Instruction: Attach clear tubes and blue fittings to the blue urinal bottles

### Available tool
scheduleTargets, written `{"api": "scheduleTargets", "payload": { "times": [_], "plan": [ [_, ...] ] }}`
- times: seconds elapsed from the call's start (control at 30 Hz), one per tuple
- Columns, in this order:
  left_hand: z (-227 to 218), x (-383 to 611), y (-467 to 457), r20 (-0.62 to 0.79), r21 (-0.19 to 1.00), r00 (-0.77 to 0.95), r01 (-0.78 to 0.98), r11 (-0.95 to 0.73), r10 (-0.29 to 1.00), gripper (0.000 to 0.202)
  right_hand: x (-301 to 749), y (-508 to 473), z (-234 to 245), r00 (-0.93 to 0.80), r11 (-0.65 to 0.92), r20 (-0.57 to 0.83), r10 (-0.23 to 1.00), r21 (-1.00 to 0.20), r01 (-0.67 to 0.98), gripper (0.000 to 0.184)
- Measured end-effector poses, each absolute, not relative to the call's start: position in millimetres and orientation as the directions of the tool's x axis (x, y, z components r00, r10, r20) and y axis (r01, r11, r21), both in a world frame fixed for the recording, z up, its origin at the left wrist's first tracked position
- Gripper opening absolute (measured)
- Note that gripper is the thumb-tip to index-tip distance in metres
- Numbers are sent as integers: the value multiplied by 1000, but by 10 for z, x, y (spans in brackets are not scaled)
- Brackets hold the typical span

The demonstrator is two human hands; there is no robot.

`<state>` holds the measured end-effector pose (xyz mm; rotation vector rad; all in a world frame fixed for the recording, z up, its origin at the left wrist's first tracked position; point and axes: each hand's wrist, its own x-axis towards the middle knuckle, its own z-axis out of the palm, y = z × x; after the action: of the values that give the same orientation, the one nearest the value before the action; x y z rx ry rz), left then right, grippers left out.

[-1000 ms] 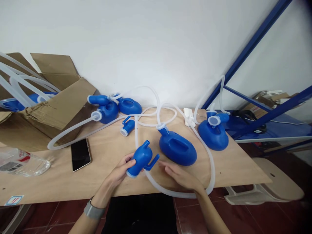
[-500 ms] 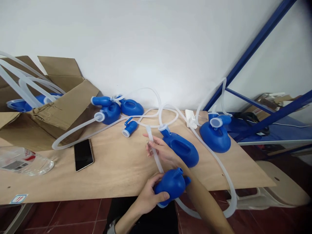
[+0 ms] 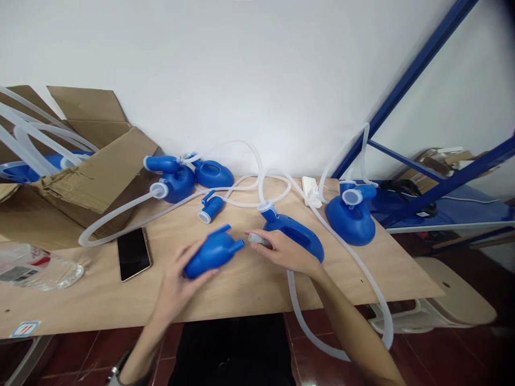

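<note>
My left hand (image 3: 177, 284) is shut around a blue plastic urinal bottle (image 3: 213, 252), which it holds tilted just above the plywood table (image 3: 257, 289). My right hand (image 3: 287, 252) pinches a small grey fitting (image 3: 258, 240), and I cannot tell what it is. That hand lies against a larger blue bottle (image 3: 295, 230), partly hiding it. A translucent silicone tube (image 3: 295, 305) drops off the table's front edge below my right forearm. A small blue connector piece (image 3: 211, 209) lies on the wood beyond my hands.
Two blue bottles (image 3: 175, 182) stand at the back left, and another (image 3: 351, 217) at the right. Looped tubing (image 3: 120, 212) crosses the table. A phone (image 3: 133, 254), a plastic bottle (image 3: 36, 268), an open cardboard box (image 3: 96, 171) and a white power strip (image 3: 310, 192) surround them.
The blue bottle in my left hand has moved from the table's front edge up and left. My right hand has drawn back from the tube and now pinches the grey fitting.
</note>
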<state>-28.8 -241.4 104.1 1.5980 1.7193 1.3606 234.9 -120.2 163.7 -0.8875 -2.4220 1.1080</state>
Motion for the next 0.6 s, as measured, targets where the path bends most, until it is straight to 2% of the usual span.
{"api": "scheduleTargets", "payload": {
  "times": [0.03,0.1,0.17,0.23,0.33,0.47,0.6],
  "plan": [
    [1117,-403,-2368,415,774,-251,603,-194,875,66,2339,-1229,1663,-768,550,39,639,-722,421,33],
    [1252,-541,-2295,585,587,-130,749,-307,801,58,2293,-1264,1687,-777,623,48,627,-630,463,27],
    [1355,-578,-2252,673,411,32,815,-410,739,54,2237,-1276,1687,-763,667,73,643,-542,511,21],
    [1421,-561,-2235,714,285,147,833,-475,685,54,2195,-1275,1682,-743,688,90,663,-465,558,18],
    [1468,-514,-2235,744,179,234,832,-524,625,57,2169,-1272,1689,-728,699,84,681,-371,611,21],
    [1483,-458,-2227,796,94,280,819,-566,537,65,2157,-1291,1706,-709,688,0,705,-243,684,23],
    [1481,-443,-2184,826,20,312,816,-577,470,57,2167,-1313,1714,-678,653,-21,735,-249,715,17]
  ]
}}
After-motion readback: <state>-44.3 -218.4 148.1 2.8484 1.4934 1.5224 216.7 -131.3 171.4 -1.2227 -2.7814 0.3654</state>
